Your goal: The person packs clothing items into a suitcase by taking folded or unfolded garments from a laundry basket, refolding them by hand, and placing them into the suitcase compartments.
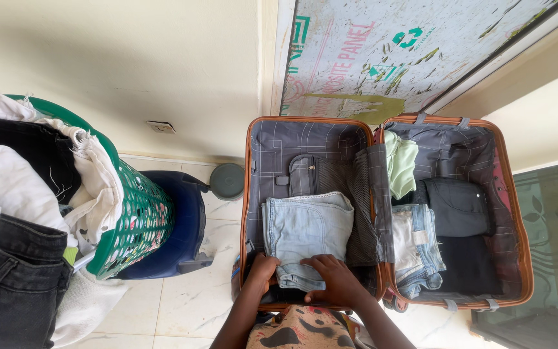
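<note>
Head view: both hands (305,279) press folded jeans (307,238), long axis pointing away.

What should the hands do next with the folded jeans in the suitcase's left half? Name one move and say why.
Probably press the folded light-blue jeans flat. Both the left hand and right hand rest on their near edge, and they lie alone in the left half of the suitcase.

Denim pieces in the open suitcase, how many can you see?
2: light blue folded jeans in the suitcase's left half, under both hands, and a lighter folded denim piece in the right half. More may lie hidden beneath.
</note>
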